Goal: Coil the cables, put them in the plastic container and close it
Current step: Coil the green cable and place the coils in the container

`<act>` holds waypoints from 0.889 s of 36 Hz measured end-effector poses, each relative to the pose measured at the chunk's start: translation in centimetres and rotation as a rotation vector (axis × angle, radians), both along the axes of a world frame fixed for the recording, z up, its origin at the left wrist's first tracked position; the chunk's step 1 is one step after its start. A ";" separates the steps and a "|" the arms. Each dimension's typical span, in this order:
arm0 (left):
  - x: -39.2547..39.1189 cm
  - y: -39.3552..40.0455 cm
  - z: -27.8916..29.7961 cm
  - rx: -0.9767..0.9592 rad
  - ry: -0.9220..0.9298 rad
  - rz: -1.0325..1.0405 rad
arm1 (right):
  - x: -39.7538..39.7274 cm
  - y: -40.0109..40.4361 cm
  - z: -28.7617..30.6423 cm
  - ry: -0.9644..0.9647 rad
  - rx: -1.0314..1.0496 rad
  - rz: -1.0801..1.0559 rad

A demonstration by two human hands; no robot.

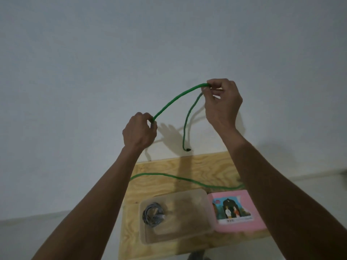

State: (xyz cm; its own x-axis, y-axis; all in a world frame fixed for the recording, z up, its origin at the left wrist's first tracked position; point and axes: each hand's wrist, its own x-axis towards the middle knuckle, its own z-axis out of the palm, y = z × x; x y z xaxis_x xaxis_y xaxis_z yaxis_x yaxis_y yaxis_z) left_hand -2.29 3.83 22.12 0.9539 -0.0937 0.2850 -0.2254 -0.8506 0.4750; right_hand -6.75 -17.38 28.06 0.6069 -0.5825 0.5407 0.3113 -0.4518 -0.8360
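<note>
Both my hands are raised in front of the wall, holding a green cable (176, 99). My left hand (139, 131) pinches it low on the left; my right hand (222, 102) pinches it higher on the right. Between them the cable arches. From my right hand a free end hangs down to a dark plug (187, 149). Another stretch of the green cable lies across the wooden table (206, 166). Below stands the clear plastic container (187, 235), open, with a coiled grey cable (153, 215) in its left part. The pink lid (242, 227) with a picture label lies right of it.
The wooden table is small and stands against a plain white wall (112, 62). Pale floor shows to the left and right of the table. My forearms cross the table's left and right sides.
</note>
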 end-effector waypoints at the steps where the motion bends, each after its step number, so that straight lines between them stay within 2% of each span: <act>1: -0.1 0.2 -0.4 0.000 0.029 -0.011 | -0.1 -0.2 0.9 0.006 0.017 -0.005; 5: -1.1 0.6 -1.4 -0.131 0.125 -0.056 | -0.2 -1.0 2.7 0.134 -0.004 0.024; 11: -2.8 -0.8 1.0 -0.735 0.218 -0.046 | -1.8 -0.6 0.4 0.484 0.006 0.261; 14: -3.1 -2.4 3.7 -0.882 0.261 -0.074 | -4.0 0.7 -1.4 0.655 -0.194 0.360; 17: -3.5 -4.4 6.4 -0.989 0.290 -0.132 | -6.0 1.3 -3.3 0.906 -0.318 0.563; 18: -3.6 -5.0 7.2 -1.003 0.293 -0.141 | -6.4 1.3 -3.9 0.933 -0.297 0.619; 21: -3.7 -6.8 8.6 -1.032 0.297 -0.154 | -6.9 0.6 -5.1 0.831 -0.097 0.635; 26: -4.4 -8.5 9.2 -1.137 0.348 -0.173 | -6.7 -1.4 -4.4 0.655 -0.081 0.594; 28: -4.8 -8.8 8.7 -1.024 0.396 -0.191 | -6.4 -2.2 -3.8 0.599 -0.064 0.573; 32: -7.7 -8.9 6.4 -0.613 0.555 -0.341 | -5.6 -4.0 -2.2 0.508 -0.016 0.544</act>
